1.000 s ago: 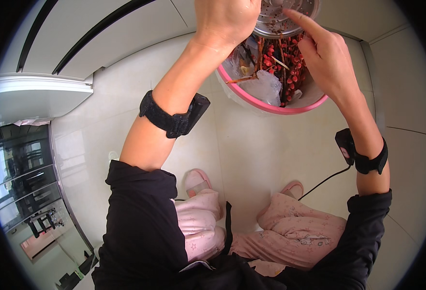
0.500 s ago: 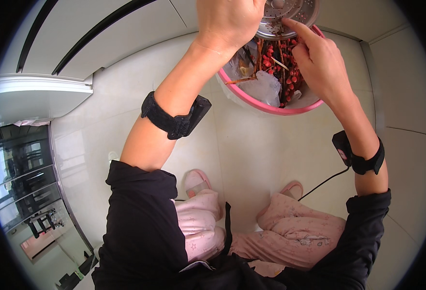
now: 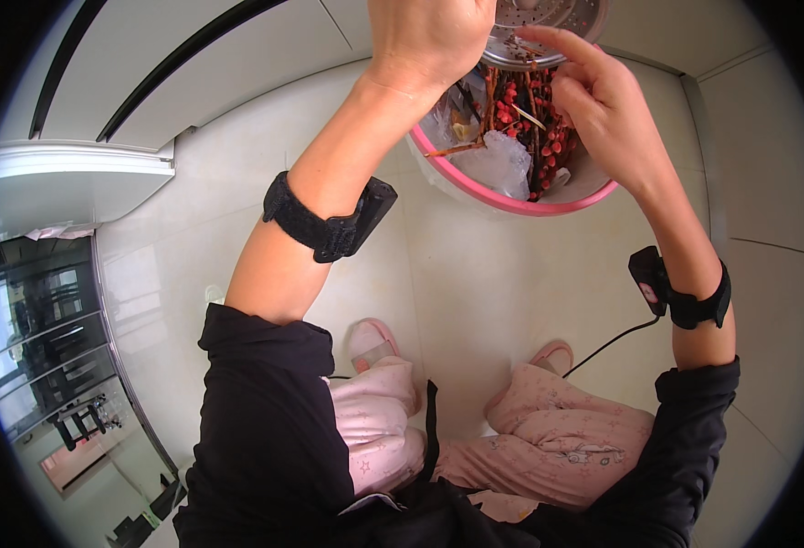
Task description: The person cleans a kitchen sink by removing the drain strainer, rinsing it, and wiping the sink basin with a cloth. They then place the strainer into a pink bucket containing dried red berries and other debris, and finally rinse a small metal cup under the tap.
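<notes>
At the top edge of the head view, a round metal strainer (image 3: 562,18) with small holes and a central knob is tilted over a bin. Brown scraps cling to its near side. My left hand (image 3: 434,41) grips the strainer's left side; its fingertips are hidden and partly cut off by the frame. My right hand (image 3: 607,114) has its index finger stretched over the strainer's near inner side, by the scraps, with the other fingers curled and holding nothing. Below is the pink-rimmed waste bin (image 3: 534,209), holding twigs with red berries (image 3: 548,151) and a crumpled clear plastic bag (image 3: 498,166).
The bin stands on a pale tiled floor (image 3: 457,274) in front of white cabinets (image 3: 265,64) with dark handle strips. Another pale panel (image 3: 767,164) rises at the right. My slippered feet (image 3: 372,344) are near the middle, and a black cable (image 3: 612,342) hangs from the right wristband.
My right index finger has moved slightly left and up across the strainer. The strainer has shifted up a little, with my left hand still on it.
</notes>
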`<state>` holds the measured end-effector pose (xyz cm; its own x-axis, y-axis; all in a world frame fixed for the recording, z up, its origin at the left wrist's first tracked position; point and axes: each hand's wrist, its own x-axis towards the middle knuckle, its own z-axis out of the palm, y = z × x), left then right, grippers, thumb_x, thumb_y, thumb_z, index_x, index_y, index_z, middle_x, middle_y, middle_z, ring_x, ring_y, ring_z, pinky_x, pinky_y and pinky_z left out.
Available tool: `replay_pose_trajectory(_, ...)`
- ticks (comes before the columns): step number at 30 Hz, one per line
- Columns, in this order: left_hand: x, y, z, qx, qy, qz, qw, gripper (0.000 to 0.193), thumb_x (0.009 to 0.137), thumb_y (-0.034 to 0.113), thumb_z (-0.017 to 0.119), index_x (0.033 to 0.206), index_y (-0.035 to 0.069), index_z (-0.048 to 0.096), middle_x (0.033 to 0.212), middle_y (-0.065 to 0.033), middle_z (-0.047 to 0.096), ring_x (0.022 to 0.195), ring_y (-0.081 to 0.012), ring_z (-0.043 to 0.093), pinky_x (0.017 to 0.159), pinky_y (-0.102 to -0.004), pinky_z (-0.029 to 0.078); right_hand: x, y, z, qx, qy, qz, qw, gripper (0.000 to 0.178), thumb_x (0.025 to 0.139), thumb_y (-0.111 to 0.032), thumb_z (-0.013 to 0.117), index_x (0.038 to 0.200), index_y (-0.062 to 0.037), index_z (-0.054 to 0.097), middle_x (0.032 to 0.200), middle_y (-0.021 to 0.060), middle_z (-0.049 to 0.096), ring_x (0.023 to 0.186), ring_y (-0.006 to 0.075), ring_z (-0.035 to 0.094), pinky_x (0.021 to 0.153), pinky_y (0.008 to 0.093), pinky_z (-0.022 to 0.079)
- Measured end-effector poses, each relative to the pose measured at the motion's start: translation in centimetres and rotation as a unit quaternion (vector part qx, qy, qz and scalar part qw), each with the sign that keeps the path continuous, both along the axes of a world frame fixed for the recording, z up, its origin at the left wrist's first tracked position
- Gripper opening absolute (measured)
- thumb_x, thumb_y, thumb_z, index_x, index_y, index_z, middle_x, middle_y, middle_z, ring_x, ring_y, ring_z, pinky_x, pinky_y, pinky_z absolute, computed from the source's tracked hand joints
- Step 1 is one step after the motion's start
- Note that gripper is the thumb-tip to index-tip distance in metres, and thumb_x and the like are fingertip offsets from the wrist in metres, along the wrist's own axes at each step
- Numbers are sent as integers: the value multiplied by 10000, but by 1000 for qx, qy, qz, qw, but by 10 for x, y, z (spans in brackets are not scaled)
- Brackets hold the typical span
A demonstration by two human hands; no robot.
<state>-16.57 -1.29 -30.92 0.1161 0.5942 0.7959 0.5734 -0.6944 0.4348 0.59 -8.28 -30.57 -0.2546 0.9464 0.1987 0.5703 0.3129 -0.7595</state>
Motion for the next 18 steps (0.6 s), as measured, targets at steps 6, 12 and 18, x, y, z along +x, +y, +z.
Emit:
replay_pose_trajectory(6,3,0,1,-41,-5,-6,999,460,1045,440,521,857,20,541,609,-186,593,561,-354,642,486,-421,437,-12,-4,7,152,-163,-45,974,548,832,-31,526,1371,-104,595,689,185,602,613,314,585,637,425,499)
replay_pose_trajectory(12,-1,0,1,-36,-10,-4,999,455,1038,431,536,857,14,539,621,-200,590,583,-379,639,509,-442,437,1,4,-13,152,-211,-18,965,620,834,-15,501,1391,-262,618,600,146,486,570,300,485,603,422,441)
replay_pose_trajectory(18,4,0,0,-6,1,10,1000,462,1041,440,528,849,20,541,604,-179,592,553,-345,637,492,-429,435,5,1,-8,119,-206,-47,970,613,837,-20,501,1386,-263,621,606,138,513,588,294,506,615,432,451)
